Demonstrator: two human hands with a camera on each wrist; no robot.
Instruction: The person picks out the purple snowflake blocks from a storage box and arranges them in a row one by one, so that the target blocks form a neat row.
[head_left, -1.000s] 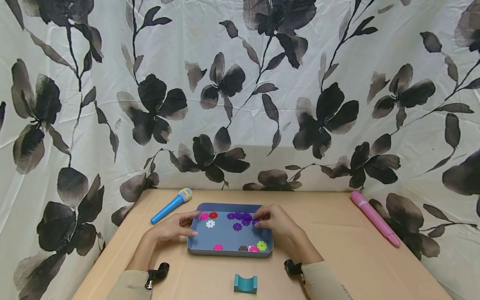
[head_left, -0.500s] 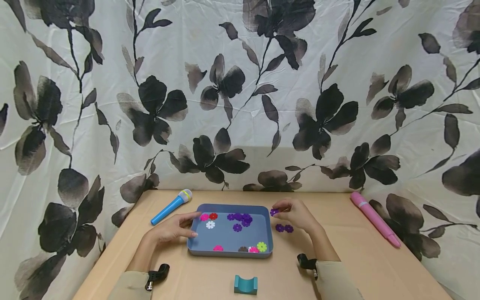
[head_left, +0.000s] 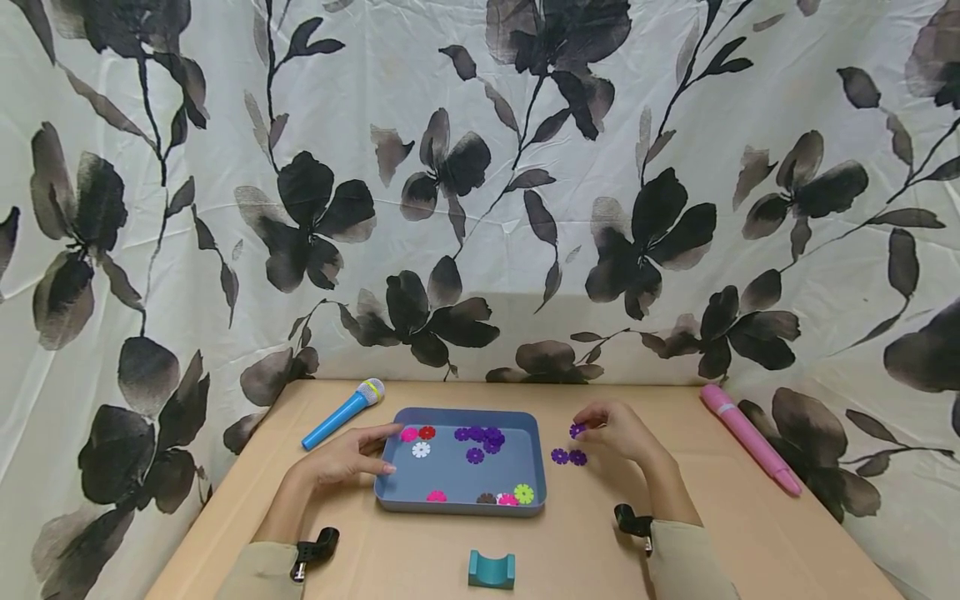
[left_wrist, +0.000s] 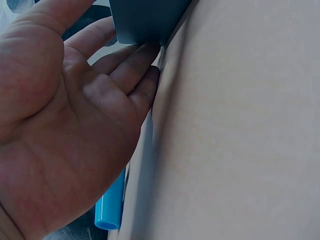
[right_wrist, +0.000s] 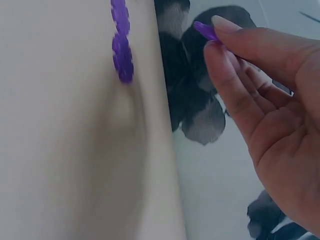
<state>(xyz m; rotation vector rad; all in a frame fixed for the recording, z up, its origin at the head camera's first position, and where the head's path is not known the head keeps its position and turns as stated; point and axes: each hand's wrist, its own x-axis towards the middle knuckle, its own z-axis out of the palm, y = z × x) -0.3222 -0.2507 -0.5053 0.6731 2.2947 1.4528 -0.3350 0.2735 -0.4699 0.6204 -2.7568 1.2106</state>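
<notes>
My left hand (head_left: pixel 339 458) holds the left side of a shallow blue-grey tray (head_left: pixel 405 492), with thumb and index fingertips over its rim. In the left wrist view, other fingers touch the outside of the tray wall (left_wrist: pixel 145 22). Several purple flower-shaped discs (head_left: pixel 491 437) lie in the tray's back right part. To the right of the tray, my right hand (head_left: pixel 618 433) pinches another purple flower-shaped disc (right_wrist: pixel 205 31) between thumb and index finger, raised off the table. Just below it, two purple discs (head_left: pixel 568 457) lie side by side on the table.
Pink, red, white, brown and yellow-green discs (head_left: pixel 523 493) also lie in the tray. A blue toy microphone (head_left: pixel 337 418) is at back left and a pink marker-like stick (head_left: pixel 752 437) at far right. A teal cradle-shaped block (head_left: pixel 491 570) sits in front.
My right hand has moved from the tray's right side out over the table, carrying a purple disc rightward past the two lying there. The left hand and tray have stayed put.
</notes>
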